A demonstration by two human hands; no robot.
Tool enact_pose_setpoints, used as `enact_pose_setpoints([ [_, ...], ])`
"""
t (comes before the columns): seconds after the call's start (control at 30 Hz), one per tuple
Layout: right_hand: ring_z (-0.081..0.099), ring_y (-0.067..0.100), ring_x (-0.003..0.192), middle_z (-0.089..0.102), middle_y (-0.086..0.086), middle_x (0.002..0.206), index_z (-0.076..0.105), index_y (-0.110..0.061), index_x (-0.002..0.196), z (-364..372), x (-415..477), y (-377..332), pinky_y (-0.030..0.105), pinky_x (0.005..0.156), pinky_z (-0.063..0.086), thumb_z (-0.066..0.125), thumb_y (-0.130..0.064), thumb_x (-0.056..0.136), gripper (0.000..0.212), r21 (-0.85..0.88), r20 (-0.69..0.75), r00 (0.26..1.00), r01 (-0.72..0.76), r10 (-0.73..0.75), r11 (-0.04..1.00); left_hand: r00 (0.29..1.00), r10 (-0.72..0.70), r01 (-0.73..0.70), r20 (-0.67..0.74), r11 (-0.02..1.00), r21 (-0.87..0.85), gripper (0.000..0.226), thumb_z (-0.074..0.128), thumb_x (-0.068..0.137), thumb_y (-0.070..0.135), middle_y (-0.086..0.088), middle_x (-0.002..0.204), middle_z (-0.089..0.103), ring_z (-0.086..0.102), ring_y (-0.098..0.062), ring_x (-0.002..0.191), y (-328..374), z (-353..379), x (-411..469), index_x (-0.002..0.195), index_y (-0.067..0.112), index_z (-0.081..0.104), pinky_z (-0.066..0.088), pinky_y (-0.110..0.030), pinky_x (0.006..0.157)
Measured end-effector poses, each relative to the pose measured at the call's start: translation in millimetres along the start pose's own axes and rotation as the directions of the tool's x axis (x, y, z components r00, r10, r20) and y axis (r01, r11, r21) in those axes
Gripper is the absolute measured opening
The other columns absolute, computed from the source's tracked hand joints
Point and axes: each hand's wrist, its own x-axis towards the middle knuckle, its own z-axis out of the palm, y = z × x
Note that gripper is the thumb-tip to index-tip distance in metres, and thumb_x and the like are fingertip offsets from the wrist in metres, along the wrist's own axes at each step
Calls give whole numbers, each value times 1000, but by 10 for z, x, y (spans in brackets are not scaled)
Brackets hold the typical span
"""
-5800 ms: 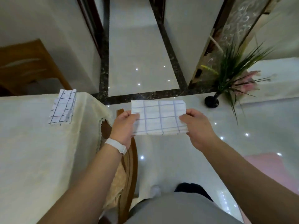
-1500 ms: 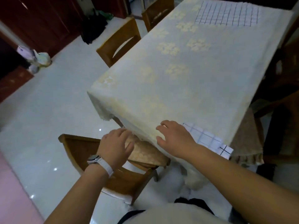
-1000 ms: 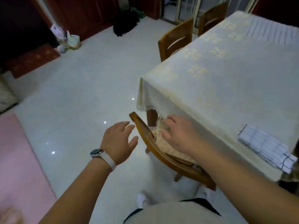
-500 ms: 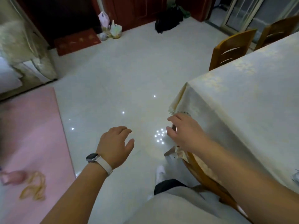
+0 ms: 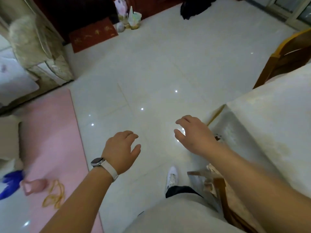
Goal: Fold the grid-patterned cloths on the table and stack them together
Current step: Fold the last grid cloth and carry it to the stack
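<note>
Hovering above glossy white floor tiles (image 5: 151,73), the left grip (image 5: 120,152) is palm down, fingers loosely curled, thumb out, holding nothing. A dark square-faced watch (image 5: 97,161) on a white band sits on that wrist. The right grip (image 5: 195,137) is also palm down and empty, with its fingers bent and spread, just beside the bench corner but not touching it. The bench (image 5: 269,132) is at right under a cream cloth with a faint pale woven pattern, draping off the edge. Where the grid cloths lie cannot be told from this view.

A curved-back wooden chair (image 5: 289,59) stands behind the bench. Another wooden chair (image 5: 220,187) is low right, under the right forearm, blurred. A white laced shoe (image 5: 172,177) is on the tiles. At left is a flat pink mat (image 5: 50,140) with thin yellow loops (image 5: 54,195) on it. A red rectangular doormat (image 5: 93,37) lies at the top, with crinkled plastic bags (image 5: 133,19) near it.
</note>
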Motion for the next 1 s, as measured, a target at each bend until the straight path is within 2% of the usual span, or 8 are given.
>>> enact_pose_setpoints([
  [0.17,47,23,120,51,-1,135,53,-20,134,-251,541,106,37,96,42,45,-41,98,43,1,-6,1000,-14,14,1000,1000,-23,23,14,1000,15,54,39,84,47,-3,131,58,52,-25,120,-41,-282,548,124,18,61,43,-42,98],
  [0.4,48,23,118,52,-1,132,56,-20,131,-284,946,88,36,95,42,46,-41,97,41,71,1,997,-71,71,995,997,72,-73,27,996,44,57,35,84,52,-3,128,60,55,-25,117,-144,-401,1203,121,19,63,45,-42,95],
  [0.5,48,23,118,52,-2,132,56,-21,131,-281,1178,39,35,94,42,46,-42,97,41,56,5,996,-94,94,994,992,121,-122,24,992,28,63,30,82,55,-4,126,61,56,-27,116,-234,-459,1532,117,17,65,45,-43,92],
  [0.63,48,24,118,52,-2,133,55,-21,132,-301,1629,-66,36,94,43,45,-41,97,41,26,-6,992,-128,128,991,985,162,-163,59,986,17,56,36,84,51,-2,131,57,52,-24,120,-464,-510,2067,122,19,62,42,-40,96],
  [0.77,49,24,118,52,-1,134,55,-20,132,-355,2160,-243,37,94,44,45,-42,97,43,-11,-7,980,-198,198,980,962,249,-247,108,968,-34,64,27,82,58,1,135,54,49,-22,123,-732,-593,2721,123,21,60,40,-37,97],
  [0.9,49,22,120,51,-1,136,54,-21,134,-545,2619,-454,38,96,44,45,-43,97,44,-53,-31,963,-268,266,962,930,344,-340,132,939,-52,43,45,93,46,3,138,51,45,-20,126,-943,-769,3435,127,22,56,37,-34,99],
  [1.0,49,21,119,50,-2,136,54,-22,134,-708,2839,-510,38,96,45,45,-42,97,43,-51,-95,938,-339,334,939,899,425,-419,110,905,-72,40,48,93,42,3,136,52,46,-21,124,-973,-961,3899,125,21,57,38,-35,98],
])
